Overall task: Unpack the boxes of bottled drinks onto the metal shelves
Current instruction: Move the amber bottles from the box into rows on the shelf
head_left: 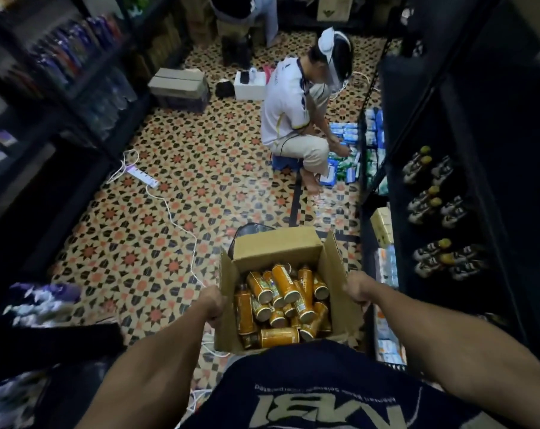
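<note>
**Box of bottles held in the aisle**

We hold the open brown cardboard box in front of our waist, above the floor. Our left hand is curled over its left wall edge and our right hand over its right flap, so the hands sit apart with the box between them. Inside, orange-labelled drink bottles lie jumbled, most on their sides.

The box's right flap is near the front edge of the black metal shelf unit on our right, where gold-capped bottles sit in short rows. To our left the patterned tile floor lies open, crossed by a white cable from a white power strip. Ahead, a seated person in a white shirt crouches close to the right-hand shelves. Dark shelving borders the left edge.
</note>
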Motion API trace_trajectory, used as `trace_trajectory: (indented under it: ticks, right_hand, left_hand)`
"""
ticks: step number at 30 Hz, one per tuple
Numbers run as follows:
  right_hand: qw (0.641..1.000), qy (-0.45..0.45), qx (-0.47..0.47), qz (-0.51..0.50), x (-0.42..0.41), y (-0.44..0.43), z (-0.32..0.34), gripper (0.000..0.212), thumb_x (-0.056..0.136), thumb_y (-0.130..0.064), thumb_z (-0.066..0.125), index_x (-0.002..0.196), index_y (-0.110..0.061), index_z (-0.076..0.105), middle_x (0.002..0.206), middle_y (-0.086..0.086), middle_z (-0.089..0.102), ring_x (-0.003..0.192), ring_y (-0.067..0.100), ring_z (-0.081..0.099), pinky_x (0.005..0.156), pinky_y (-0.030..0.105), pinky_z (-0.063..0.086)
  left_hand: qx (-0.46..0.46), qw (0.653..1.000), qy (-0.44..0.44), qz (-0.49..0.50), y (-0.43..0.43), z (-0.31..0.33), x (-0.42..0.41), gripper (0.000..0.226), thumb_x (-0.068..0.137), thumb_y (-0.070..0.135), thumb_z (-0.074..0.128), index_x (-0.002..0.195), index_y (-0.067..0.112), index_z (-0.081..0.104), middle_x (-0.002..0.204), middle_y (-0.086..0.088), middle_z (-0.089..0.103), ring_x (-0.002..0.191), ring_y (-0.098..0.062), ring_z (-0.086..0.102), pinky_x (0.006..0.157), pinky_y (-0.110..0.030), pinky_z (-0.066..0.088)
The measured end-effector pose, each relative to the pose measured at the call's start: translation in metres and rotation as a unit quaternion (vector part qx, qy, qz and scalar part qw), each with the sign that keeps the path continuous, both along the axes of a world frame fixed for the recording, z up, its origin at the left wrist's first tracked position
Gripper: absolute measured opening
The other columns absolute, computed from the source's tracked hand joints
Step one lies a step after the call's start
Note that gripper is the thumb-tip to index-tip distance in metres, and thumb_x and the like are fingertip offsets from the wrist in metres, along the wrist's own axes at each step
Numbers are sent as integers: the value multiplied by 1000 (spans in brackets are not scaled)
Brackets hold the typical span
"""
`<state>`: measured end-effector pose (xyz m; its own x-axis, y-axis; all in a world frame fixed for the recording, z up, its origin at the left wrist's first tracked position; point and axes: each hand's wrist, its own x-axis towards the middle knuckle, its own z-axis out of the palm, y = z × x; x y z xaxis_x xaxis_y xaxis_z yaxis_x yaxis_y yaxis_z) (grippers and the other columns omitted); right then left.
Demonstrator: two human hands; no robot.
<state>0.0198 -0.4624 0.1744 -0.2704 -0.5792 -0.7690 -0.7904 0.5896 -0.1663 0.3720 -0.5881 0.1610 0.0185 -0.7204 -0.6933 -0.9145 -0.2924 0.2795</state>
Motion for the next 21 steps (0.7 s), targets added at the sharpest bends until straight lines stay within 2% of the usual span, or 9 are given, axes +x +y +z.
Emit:
trace_trajectory:
  ticks: [1, 3, 5, 8, 10, 13, 16, 19, 21]
  right_hand:
    - [1000, 2, -3, -14, 1, -10, 0, 29, 106, -26, 47, 124, -7, 59, 102, 4, 61, 97, 20, 60, 80, 28, 47]
    - [999, 7, -14, -32, 0, -33, -6, 27, 104, -26, 49, 122, -7, 58, 92, 0, 56, 87, 17, 56, 75, 27, 43]
    - [999, 4, -12, -42, 0, -57, -6, 22, 104, -26, 50, 112, -9, 60, 93, 0, 58, 87, 16, 57, 77, 29, 44]
    - [999, 4, -1, -45, 0, -87, -6, 19, 103, -24, 51, 85, -20, 57, 88, 1, 60, 79, 14, 57, 74, 28, 45]
    - [999, 4, 8, -51, -5, -106, -11, 23, 103, -25, 49, 81, -22, 55, 91, 2, 61, 82, 16, 58, 73, 27, 45]
    - [999, 4, 11, -32, -17, -133, -21, 24, 103, -28, 46, 104, -13, 64, 108, 9, 65, 92, 20, 57, 80, 29, 47]
    - [999, -10, -2, -46, -31, -161, -32, 31, 105, -25, 45, 123, -6, 62, 121, 13, 64, 101, 23, 58, 77, 29, 47]
    - [997, -15, 1, -73, -49, -181, -35, 23, 106, -24, 45, 113, -10, 62, 100, 3, 63, 89, 16, 59, 75, 26, 49]
    - [994, -26, -13, -104, -63, -186, -43, 24, 105, -25, 48, 116, -9, 60, 98, 1, 59, 87, 15, 56, 71, 25, 46]
  left_hand:
    - [12, 999, 2, -36, -12, -3, 2, 32, 103, 24, 51, 128, 6, 59, 123, -9, 63, 111, -21, 63, 82, -18, 53]
    - [33, 998, 22, -46, -39, -6, 2, 35, 102, 17, 52, 132, 2, 57, 121, -11, 64, 108, -25, 64, 55, -9, 50]
    - [45, 998, 31, -32, -57, -11, 3, 35, 102, 13, 50, 133, -1, 55, 104, -8, 61, 90, -23, 63, 37, -10, 40]
    - [68, 996, 27, -51, -93, -5, -5, 12, 101, 13, 51, 104, 5, 60, 81, 0, 52, 85, -19, 63, 54, -14, 49]
    - [75, 995, 15, -58, -118, 0, -13, 12, 100, 13, 54, 88, 9, 54, 86, -4, 55, 89, -19, 61, 65, -22, 49]
    - [96, 995, 14, -38, -158, -4, -26, 12, 98, 18, 57, 102, 6, 58, 98, -13, 65, 80, -23, 68, 53, -28, 55]
    - [75, 995, 4, -69, -200, -8, -45, 18, 99, 21, 56, 108, 6, 60, 105, -13, 66, 90, -24, 67, 73, -35, 60]
    - [64, 994, 1, -90, -234, 3, -73, 14, 99, 20, 55, 103, 8, 61, 97, -8, 63, 83, -17, 63, 68, -25, 54]
    - [56, 992, -12, -110, -253, 8, -89, 17, 98, 22, 58, 103, 8, 63, 99, -9, 65, 86, -18, 65, 67, -24, 54]
